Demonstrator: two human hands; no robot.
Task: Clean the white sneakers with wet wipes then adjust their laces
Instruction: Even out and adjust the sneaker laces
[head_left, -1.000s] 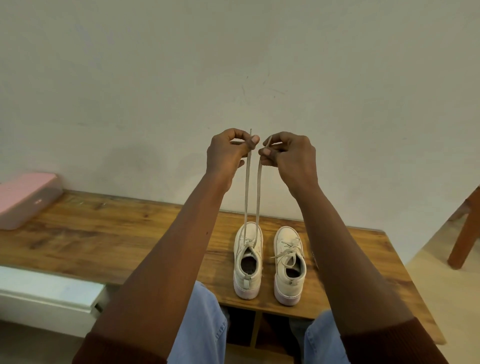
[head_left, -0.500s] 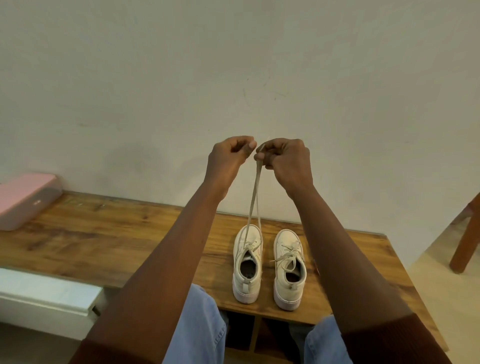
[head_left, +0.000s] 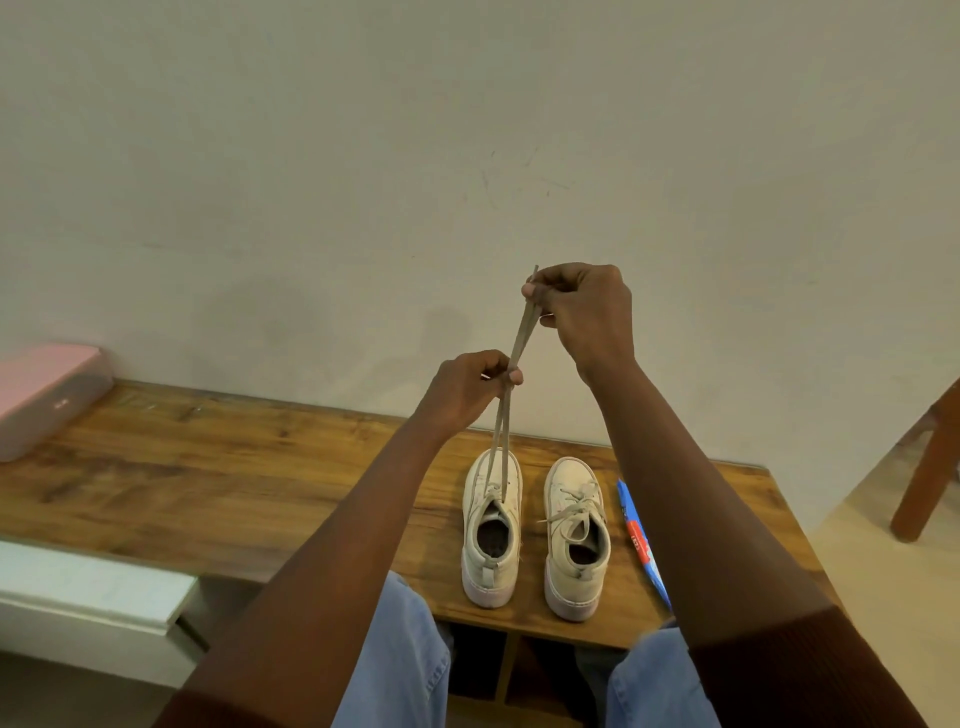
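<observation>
Right, the laces of the left sneaker are drawn up taut, both strands together. I read that as evening the ends before tying. Right hand pinches the tips up high; left hand grips both strands lower, probably for tension. Sneakers sit side by side on the desk, toes to the wall. Right sneaker looks tied. Wipes pack lies just beside it. Pink box sits far left.
</observation>
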